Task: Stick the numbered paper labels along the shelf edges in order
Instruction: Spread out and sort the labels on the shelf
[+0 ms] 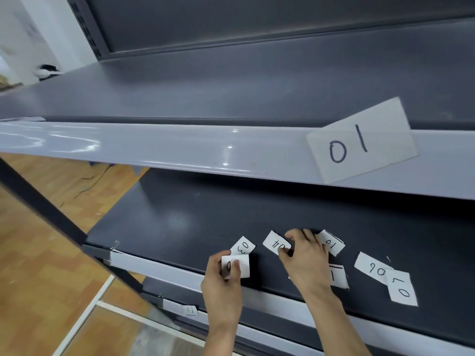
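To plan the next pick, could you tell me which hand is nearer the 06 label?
Right. The right hand lies left of the 06 label, pinching the 04 label; the left hand is farther left, holding another label.

Bright, even indoor light, wide lens.
White glare spots dot the upper shelf edge [226,147], which throws a shadow band across the lower shelf [180,201]; straight lines bow near the borders, and the right hand [305,258] and the label [275,244] it pinches are motion-blurred.
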